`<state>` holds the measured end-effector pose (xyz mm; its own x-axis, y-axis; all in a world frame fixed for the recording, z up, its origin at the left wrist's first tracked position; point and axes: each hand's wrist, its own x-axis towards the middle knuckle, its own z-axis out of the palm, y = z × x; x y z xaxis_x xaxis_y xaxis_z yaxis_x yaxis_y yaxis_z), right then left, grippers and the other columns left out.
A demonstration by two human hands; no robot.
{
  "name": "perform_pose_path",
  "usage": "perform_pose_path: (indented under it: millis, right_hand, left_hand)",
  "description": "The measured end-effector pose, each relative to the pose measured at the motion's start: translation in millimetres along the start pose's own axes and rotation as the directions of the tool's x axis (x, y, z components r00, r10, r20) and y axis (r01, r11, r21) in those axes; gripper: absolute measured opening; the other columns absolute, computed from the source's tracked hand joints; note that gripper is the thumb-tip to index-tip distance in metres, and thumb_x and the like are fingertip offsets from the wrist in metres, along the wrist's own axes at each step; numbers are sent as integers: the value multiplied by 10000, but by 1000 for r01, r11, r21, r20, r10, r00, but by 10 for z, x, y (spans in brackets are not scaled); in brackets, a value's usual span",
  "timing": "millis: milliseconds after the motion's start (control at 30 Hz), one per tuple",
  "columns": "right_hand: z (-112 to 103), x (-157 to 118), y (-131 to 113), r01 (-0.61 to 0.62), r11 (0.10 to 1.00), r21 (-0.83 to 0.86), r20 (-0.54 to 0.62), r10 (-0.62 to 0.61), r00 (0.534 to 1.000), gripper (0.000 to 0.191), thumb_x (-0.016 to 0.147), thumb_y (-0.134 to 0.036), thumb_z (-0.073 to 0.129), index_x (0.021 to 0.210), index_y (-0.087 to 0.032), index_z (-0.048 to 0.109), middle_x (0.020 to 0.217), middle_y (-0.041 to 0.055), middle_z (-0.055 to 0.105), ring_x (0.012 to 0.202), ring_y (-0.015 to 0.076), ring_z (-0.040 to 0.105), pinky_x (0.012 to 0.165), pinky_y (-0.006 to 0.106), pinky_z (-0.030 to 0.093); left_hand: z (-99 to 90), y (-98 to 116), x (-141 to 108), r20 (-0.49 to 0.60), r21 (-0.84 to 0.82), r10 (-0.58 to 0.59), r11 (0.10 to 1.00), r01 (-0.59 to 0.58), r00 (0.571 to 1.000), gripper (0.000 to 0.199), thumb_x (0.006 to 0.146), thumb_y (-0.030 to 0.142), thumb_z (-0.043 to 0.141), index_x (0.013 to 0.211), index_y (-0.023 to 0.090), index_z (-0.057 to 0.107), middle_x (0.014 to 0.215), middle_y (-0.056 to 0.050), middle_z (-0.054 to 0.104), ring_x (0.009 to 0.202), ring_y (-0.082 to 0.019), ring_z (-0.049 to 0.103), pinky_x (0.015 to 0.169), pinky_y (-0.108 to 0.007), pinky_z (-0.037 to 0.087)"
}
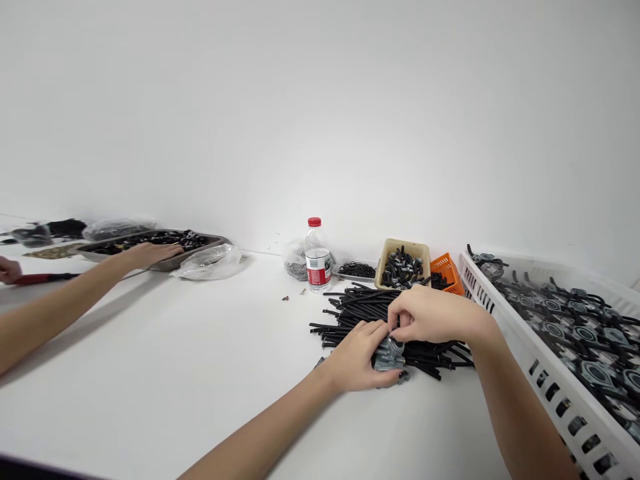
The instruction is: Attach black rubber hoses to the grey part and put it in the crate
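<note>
Grey metal shows between both hands: a small cast part (389, 353) sits low on the white table (200, 373), against a heap of black tubes (370, 308). The left hand (357, 357) cups it in a closed grip; the right hand (430, 317) pinches its top. A bottle (317, 257) behind wears a red label, too small to read. A co-worker's hand (150, 253) rests by a metal tray (200, 248).

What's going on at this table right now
A person holds a small grey metal part in both hands, the left hand gripping it from below and the right hand pinching at its top. It sits over a pile of black tubes on the white table. A white crate of similar parts stands at the right. At far left, a co-worker's hand reaches into a metal tray.
</note>
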<state>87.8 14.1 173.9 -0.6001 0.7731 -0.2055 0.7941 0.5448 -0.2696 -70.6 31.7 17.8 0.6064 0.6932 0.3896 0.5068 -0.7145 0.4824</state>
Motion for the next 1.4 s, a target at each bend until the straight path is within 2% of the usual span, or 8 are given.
perform_pose_path:
  millis: [100,233,500,600,800,967,1200,1400]
  right_hand:
    - [12,74,57,-22,1000,13,-3,22,1000,93,783,-118,573,704,-163,595,637,-36,607,579,116,522,467,200,317]
    - [27,123,109,-88,996,-1,-25,88,996,167,783,-129,562,621,-158,537,595,-26,595,569,123,522,468,210,313]
    - [0,107,131,-175,984,-37,-45,173,984,182,791,-168,568,609,-163,569,602,-8,589,555,135,525,449,228,307]
    - [-4,149,194,-179,984,-8,-15,179,984,216,797,-182,557,582,-161,552,585,-7,593,553,137,528,460,228,327]
    - [-26,120,185,-225,974,-40,-27,224,974,267,790,-182,563,525,-161,532,562,1,579,495,134,483,424,237,311]
    - [-28,87,135,-261,964,-54,-41,259,965,259,784,-154,567,525,-160,561,551,-5,581,491,134,503,419,234,321]
    - [-9,136,230,-228,974,1,-22,228,973,270,794,-149,556,525,-157,579,563,-14,607,526,132,557,434,220,356]
    - [7,152,240,-216,976,-10,-20,216,976,234,806,-153,555,573,-159,575,564,-27,598,536,124,542,446,215,356]
  left_hand:
    - [-4,1,1,2,-12,12,1000,-12,1000,516,716,489,650,1137,217,527,1105,-50,583,996,-251,543,910,-367,412]
    - [-7,6,-2,8,-20,-11,1000,11,1000,500,697,461,667,1110,210,537,1067,-54,590,921,-238,546,878,-358,425]
    - [-14,16,-6,9,-38,-13,999,14,1000,520,700,455,664,1138,224,502,1081,-46,580,955,-238,545,915,-359,397]
    - [-22,31,-1,17,-61,-22,998,23,1000,489,705,441,651,1115,221,498,1095,-42,579,977,-244,539,921,-367,377]
    - [-33,57,2,5,-76,-20,997,21,1000,476,691,428,641,1100,227,503,1111,-26,586,976,-232,541,896,-361,350]
    - [-23,59,-7,-19,-51,-20,999,19,1000,460,691,457,616,1080,237,507,1034,2,598,930,-206,553,826,-346,336]
    - [-24,32,-3,-85,-28,-7,1000,5,996,429,685,483,584,1033,235,541,960,7,621,825,-199,547,798,-352,330]
    - [-27,7,-10,-118,-7,23,1000,-24,993,432,682,499,582,1011,220,559,899,5,629,762,-190,535,773,-350,337]
